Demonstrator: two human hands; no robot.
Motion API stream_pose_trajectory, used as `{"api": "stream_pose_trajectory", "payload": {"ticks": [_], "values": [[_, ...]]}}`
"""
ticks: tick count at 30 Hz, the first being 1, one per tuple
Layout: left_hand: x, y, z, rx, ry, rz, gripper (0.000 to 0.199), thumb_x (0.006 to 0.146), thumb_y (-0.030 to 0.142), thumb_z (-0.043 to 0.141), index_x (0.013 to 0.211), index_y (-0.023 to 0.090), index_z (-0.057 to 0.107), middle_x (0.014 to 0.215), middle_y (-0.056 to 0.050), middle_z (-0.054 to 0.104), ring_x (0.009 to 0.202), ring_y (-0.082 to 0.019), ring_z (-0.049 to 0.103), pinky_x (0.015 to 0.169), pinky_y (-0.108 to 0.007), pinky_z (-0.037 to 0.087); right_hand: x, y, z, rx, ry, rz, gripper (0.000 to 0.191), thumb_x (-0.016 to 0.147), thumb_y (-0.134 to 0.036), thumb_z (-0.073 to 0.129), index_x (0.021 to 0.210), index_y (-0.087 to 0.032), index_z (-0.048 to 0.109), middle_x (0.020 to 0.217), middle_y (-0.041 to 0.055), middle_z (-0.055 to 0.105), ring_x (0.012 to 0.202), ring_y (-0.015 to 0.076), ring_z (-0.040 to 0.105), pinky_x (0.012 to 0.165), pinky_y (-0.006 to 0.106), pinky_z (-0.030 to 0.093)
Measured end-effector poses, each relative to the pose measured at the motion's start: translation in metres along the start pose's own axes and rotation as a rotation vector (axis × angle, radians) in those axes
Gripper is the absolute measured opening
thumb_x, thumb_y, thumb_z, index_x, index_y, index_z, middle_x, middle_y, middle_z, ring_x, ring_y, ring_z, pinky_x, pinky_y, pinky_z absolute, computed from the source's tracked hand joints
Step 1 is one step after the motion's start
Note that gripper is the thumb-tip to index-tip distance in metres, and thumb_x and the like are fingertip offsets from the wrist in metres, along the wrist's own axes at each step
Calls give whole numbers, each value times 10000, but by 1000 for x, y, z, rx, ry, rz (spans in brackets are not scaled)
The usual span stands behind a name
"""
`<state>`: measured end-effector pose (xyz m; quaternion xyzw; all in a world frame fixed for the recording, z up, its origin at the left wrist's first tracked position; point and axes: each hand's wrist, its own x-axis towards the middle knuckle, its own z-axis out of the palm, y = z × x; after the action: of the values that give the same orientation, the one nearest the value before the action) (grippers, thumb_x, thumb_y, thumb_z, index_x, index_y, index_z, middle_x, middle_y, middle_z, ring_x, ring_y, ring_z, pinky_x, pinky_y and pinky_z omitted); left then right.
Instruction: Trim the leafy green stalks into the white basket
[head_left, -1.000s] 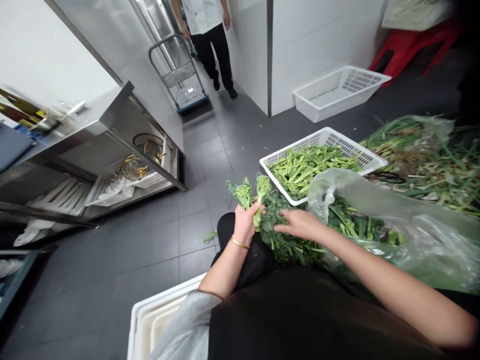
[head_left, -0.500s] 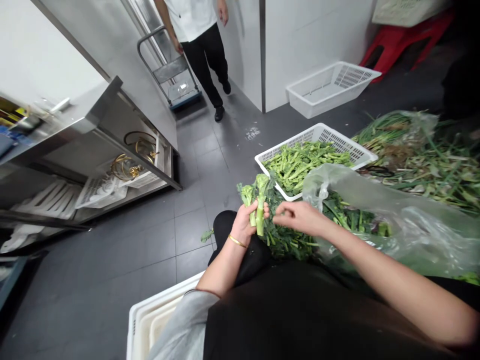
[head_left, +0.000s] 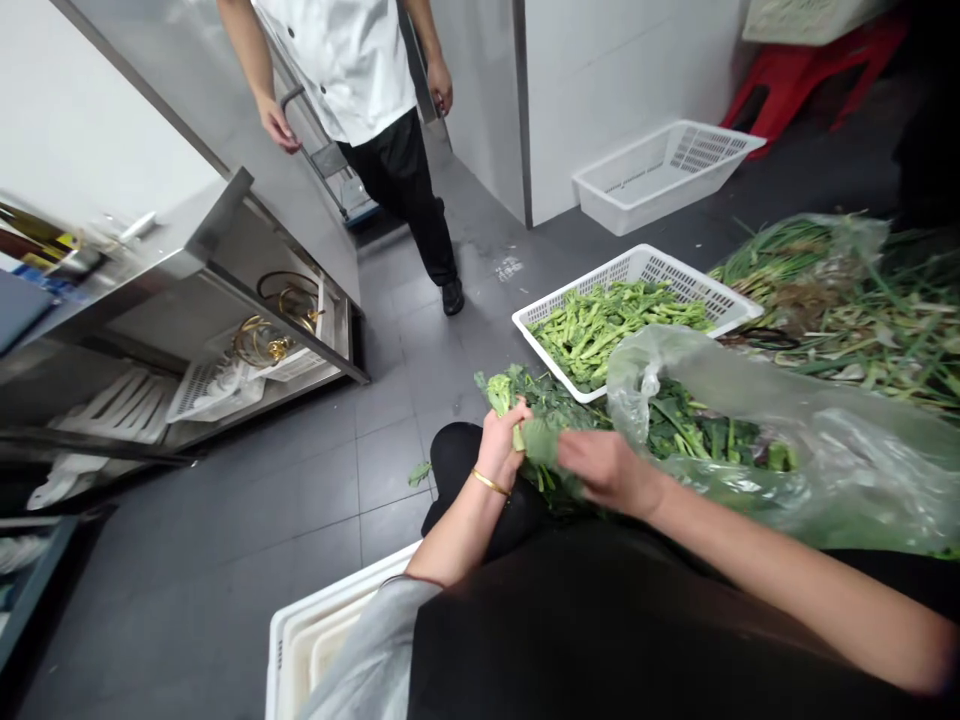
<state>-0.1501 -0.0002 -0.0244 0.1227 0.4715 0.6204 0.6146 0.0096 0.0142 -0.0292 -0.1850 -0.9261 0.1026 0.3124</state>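
Note:
My left hand [head_left: 501,442], with a gold bangle at its wrist, is closed round broccoli stems [head_left: 499,393]. Their green heads poke out above the fingers; how many stems it holds is hidden. Just to the right, my right hand [head_left: 611,472] is closed on a broad green leaf [head_left: 540,441], blurred by motion, beside the stems. Loose dark leaves [head_left: 551,400] lie on the floor below and behind both hands. Beyond them, a white basket [head_left: 531,345] holds a heap of trimmed broccoli stems [head_left: 611,325]. A clear plastic bag [head_left: 817,490] with more leafy stalks lies open at my right.
Spring onions [head_left: 847,300] are piled at the far right. A second white basket [head_left: 637,212] stands by the wall, near a red stool [head_left: 795,85]. A co-worker [head_left: 352,70] in a white jacket stands ahead by a trolley. A steel counter [head_left: 202,240] runs along the left.
My right hand has come closer to my left and now has a leaf in its fingers. The stems have sunk lower in my left hand. The co-worker has walked nearer, away from the trolley.

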Motion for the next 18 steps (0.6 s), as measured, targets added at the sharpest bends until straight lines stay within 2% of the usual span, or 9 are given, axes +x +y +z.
{"api": "stream_pose_trajectory", "payload": {"ticks": [1,2,4,7,10,12,14,15,18], "values": [[2,2,-2,-5,1,-32,315,614,250,797,741,137,533,516,70,449,375,-12,352,389,-161,285,-2,-2,2,27,-30,-3,179,813,-150,443,834,-186,617,715,53,606,611,152,547,565,262,380],[3,3,-4,-4,-14,-62,308,630,265,791,741,137,533,526,65,455,380,-12,351,388,-161,283,-2,-2,4,59,-36,58,170,825,-177,444,787,-184,609,676,50,601,575,148,542,541,261,371],[4,3,-4,-1,-58,-63,296,659,300,775,774,132,561,610,15,543,456,-45,463,440,-172,363,4,-1,4,172,2,329,241,867,-290,460,690,-183,585,588,42,591,525,146,549,516,256,378],[1,-5,1,-12,-97,47,304,655,320,774,824,138,597,811,-58,649,647,-113,594,563,-214,458,26,6,-6,590,70,731,387,855,-500,501,640,-185,566,521,37,598,492,159,581,526,268,451],[-7,-16,9,-25,-114,110,361,657,388,772,880,158,606,804,-41,652,604,-110,575,541,-226,445,47,13,-16,1005,139,941,445,748,-612,590,670,-174,580,526,36,614,436,151,564,461,276,474],[-14,-20,14,8,-128,134,405,662,420,769,916,154,600,738,-27,635,552,-113,564,521,-243,447,54,13,-17,1100,214,1020,470,717,-638,602,651,-173,569,496,31,590,399,139,530,405,265,448],[-16,-18,17,57,-125,143,407,670,416,769,904,140,585,675,-21,617,498,-116,551,489,-253,442,52,9,-14,1028,259,1012,454,772,-616,552,624,-187,538,445,9,536,370,126,483,381,255,414],[-14,-15,17,62,-98,148,394,674,407,768,884,135,576,658,-21,613,481,-114,544,471,-249,435,46,5,-11,931,262,948,425,811,-578,524,633,-192,534,450,4,529,387,126,487,403,255,421],[-4,1,12,-11,26,148,371,667,387,766,847,134,562,661,-22,616,480,-100,536,440,-223,409,20,-7,-1,594,135,509,268,892,-396,464,747,-201,576,601,23,601,568,151,589,562,263,478]]}}
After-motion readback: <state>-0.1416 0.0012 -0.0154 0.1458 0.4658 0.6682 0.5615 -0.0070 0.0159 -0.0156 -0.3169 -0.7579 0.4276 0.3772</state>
